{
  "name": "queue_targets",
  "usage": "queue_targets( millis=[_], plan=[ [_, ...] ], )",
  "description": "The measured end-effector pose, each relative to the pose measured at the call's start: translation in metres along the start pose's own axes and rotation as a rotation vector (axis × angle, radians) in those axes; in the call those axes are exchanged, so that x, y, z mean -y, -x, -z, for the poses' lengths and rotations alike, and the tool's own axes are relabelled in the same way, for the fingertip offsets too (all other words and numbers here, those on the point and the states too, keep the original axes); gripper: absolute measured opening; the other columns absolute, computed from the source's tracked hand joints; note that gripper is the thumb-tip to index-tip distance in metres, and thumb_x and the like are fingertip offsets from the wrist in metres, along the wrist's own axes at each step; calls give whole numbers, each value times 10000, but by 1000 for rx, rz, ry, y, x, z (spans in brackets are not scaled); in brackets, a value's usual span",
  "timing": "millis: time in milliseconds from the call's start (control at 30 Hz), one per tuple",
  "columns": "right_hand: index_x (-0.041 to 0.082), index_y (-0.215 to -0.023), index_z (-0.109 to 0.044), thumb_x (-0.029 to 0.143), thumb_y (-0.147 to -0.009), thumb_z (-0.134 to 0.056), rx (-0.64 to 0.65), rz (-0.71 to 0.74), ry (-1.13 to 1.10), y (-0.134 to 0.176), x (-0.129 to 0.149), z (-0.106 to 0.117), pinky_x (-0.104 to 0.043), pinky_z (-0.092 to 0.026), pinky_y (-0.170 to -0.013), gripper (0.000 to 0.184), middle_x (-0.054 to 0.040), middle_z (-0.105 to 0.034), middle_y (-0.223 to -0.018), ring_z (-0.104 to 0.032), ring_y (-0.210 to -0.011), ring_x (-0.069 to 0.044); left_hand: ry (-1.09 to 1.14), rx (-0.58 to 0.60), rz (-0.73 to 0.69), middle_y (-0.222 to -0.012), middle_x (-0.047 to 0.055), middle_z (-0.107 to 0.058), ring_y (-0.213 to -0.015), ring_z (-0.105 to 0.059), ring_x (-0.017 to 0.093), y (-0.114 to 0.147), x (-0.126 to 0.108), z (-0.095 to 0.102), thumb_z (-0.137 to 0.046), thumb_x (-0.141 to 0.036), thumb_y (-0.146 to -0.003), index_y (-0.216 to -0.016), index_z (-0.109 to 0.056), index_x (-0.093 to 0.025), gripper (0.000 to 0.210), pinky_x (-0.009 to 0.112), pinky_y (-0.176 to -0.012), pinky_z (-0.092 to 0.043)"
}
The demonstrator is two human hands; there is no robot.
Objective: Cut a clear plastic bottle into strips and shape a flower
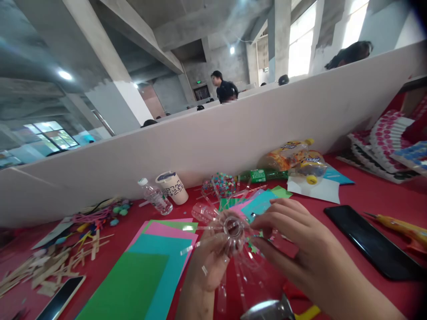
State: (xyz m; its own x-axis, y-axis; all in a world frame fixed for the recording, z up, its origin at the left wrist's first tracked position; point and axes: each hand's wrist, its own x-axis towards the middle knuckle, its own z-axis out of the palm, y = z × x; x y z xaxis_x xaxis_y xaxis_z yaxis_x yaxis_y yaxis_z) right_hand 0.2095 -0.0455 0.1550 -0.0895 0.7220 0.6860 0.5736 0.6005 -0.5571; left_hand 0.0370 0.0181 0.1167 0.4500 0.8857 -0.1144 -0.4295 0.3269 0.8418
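A clear plastic bottle (240,228), cut into long strips that fan out around its round neck, faces up toward me. My left hand (210,258) is wrapped around it from below and the left. My right hand (296,240) reaches in from the right, its thumb and forefinger bent at the strips on that side with a small gap between the tips. Whether a strip sits between them is hard to see. Below, close to me, lies a shiny metal tool end (267,310) beside a yellow piece (308,312). Star-shaped sequins (255,248) show under the right hand.
Coloured paper sheets (133,275) lie left, with wooden sticks (53,266) and a phone (62,298) beyond. A small bottle (155,198), paper cup (175,189), green bottle (262,176) and drink bottles (288,153) line the white partition (207,142). A black phone (373,242) is right.
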Motion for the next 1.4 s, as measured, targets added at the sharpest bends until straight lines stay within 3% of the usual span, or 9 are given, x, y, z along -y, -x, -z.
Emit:
queue_targets(
  millis=[267,467,733,900,1033,1133,1233,1400],
  plan=[
    [179,-871,-581,57,-822,-556,-79,46,62,3,1,-1,-320,-399,-722,133,-27,-557,-829,-461,-792,-157,-114,-5,-92,-717,11,-594,-602,-483,91,0,-1,-12,-592,-23,-604,-840,-643,-152,273,189,-531,-382],
    [184,-950,-602,70,-824,-561,-153,89,223,3,1,-9,-366,-402,-750,175,-46,-552,-864,-472,-786,-176,-165,-2,-136,-672,-6,-553,-525,-397,73,3,-4,-15,-569,-26,-623,-866,-630,-155,282,181,-478,-348],
    [192,-990,-635,107,-818,-576,-139,139,334,3,2,-12,-418,-399,-817,202,-46,-591,-848,-476,-781,-186,-197,-27,-191,-717,20,-592,-598,-498,132,0,1,-10,-615,-170,-676,-927,-602,-186,252,231,-531,-400],
    [183,-963,-642,141,-806,-601,-150,126,330,3,3,-17,-440,-390,-856,167,-47,-600,-852,-501,-784,-189,-225,-36,-288,-877,57,-639,-712,-564,165,0,1,-10,-675,-239,-639,-937,-601,-179,313,259,-649,-441],
    [181,-1018,-622,120,-796,-600,-240,135,320,6,7,-7,-450,-414,-863,231,-71,-583,-931,-530,-863,-211,-231,-107,-376,-847,36,-642,-677,-546,133,3,-2,-17,-684,-194,-652,-926,-597,-187,287,223,-627,-427],
    [168,-945,-631,82,-793,-582,-314,195,280,9,15,8,-392,-455,-767,180,-78,-584,-884,-548,-831,-204,-245,-182,-435,-849,24,-652,-702,-563,128,3,-3,-20,-681,-126,-669,-885,-581,-200,249,214,-641,-433],
    [183,-934,-624,65,-797,-578,-257,203,201,11,23,16,-327,-487,-651,186,-66,-611,-847,-571,-771,-185,-189,-151,-449,-873,26,-663,-746,-600,161,4,-3,-22,-679,-128,-670,-885,-571,-213,255,260,-682,-455],
    [175,-988,-606,56,-819,-541,-171,164,89,8,20,10,-260,-509,-659,217,-42,-669,-865,-602,-759,-153,-106,-77,-380,-880,29,-676,-764,-614,175,4,-2,-25,-627,-107,-645,-880,-602,-214,259,301,-729,-452]
  ],
)
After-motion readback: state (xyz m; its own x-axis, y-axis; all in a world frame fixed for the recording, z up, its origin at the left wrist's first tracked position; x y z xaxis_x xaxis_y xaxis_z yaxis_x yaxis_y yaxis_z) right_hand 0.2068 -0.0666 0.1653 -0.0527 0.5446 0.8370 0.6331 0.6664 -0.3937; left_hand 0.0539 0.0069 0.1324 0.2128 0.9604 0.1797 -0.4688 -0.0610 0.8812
